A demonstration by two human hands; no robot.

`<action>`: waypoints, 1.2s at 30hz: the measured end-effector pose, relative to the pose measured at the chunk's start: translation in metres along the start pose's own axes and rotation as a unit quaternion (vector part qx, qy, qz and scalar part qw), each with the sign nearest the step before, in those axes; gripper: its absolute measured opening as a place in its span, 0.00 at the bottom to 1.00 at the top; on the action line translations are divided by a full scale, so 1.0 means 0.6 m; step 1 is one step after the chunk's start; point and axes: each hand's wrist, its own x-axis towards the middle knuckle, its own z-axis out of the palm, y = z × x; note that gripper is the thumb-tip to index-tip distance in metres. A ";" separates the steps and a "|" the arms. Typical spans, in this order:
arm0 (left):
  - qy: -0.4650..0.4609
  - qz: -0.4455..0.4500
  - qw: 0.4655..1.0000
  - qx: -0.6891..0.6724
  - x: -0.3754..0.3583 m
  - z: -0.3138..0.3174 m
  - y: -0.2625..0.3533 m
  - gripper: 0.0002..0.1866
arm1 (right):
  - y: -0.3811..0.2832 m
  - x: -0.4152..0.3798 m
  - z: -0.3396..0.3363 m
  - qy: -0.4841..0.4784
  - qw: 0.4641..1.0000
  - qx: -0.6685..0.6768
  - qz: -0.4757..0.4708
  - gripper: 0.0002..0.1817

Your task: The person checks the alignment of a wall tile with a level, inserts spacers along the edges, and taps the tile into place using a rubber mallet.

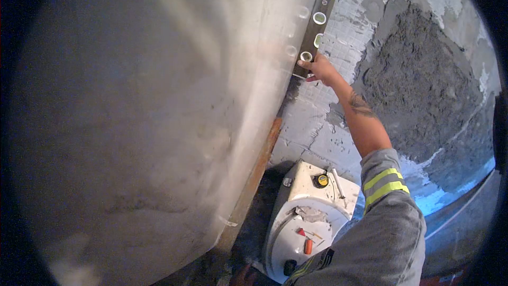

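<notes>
My right hand (320, 70) grips the lower end of a dark spirit level (323, 10), thumb across its face near the lowest round vial. The level stands tilted against the rough, grey-white wall (341, 37), along the edge of a large glossy panel (159, 116) that mirrors its vials. My bare forearm, with a tattoo, reaches up from a grey sleeve with yellow bands. My left hand is out of the frame.
Below is a white toilet (275, 233) with a yellow tape measure (321, 180) and a white tube (337, 182) on its tank. An orange-handled tool (308, 247) lies on the lid. Rough dark mortar (423, 74) covers the wall at right. A wooden strip (259, 167) runs beside the panel.
</notes>
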 end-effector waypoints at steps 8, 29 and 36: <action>0.025 0.005 1.000 0.004 -0.008 0.009 0.013 0.32 | 0.029 0.021 -0.002 0.034 0.989 -0.036 -0.139 0.30; 0.053 0.031 0.998 0.001 -0.003 0.034 0.010 0.32 | 0.017 0.009 -0.010 0.000 0.992 -0.011 -0.127 0.31; 0.104 0.044 0.991 0.072 0.012 0.022 0.045 0.31 | 0.030 0.014 -0.022 0.056 0.977 -0.174 -0.113 0.28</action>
